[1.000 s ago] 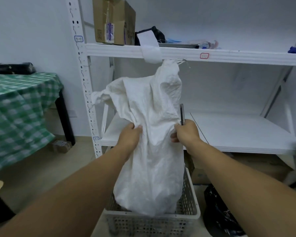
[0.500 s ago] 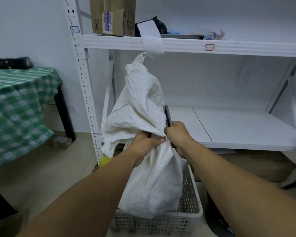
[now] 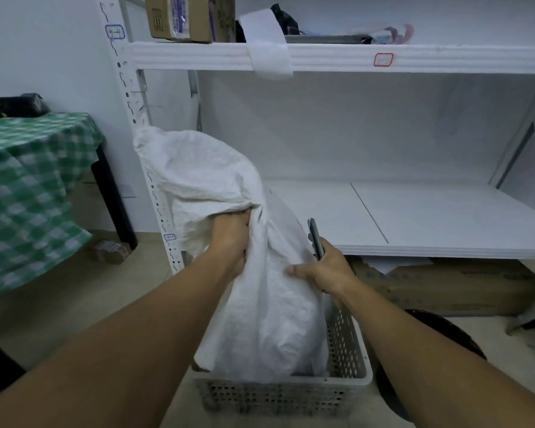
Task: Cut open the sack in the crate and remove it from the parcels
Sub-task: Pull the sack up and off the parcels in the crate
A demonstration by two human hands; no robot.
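A white woven sack [image 3: 260,304] stands in a grey perforated plastic crate [image 3: 346,359] on the floor. Its loose upper part [image 3: 198,168] is folded over to the left and down. My left hand [image 3: 232,239] grips a bunch of the sack's cloth at mid-height. My right hand [image 3: 322,273] holds a dark, slim cutter [image 3: 315,237] that points upward, with its fingers resting against the sack's right side. The parcels inside are hidden by the sack.
A white metal shelf rack [image 3: 414,220] stands right behind the crate, with a cardboard box [image 3: 179,17] on its upper shelf. A table with a green checked cloth [image 3: 28,186] is at the left. A flat cardboard box [image 3: 445,285] and a black round object [image 3: 439,341] lie at the right.
The sack's top, which stood tall up near the upper shelf, has come down and flopped over to the left. My left hand has shifted up-left, and my right hand has dropped lower on the sack.
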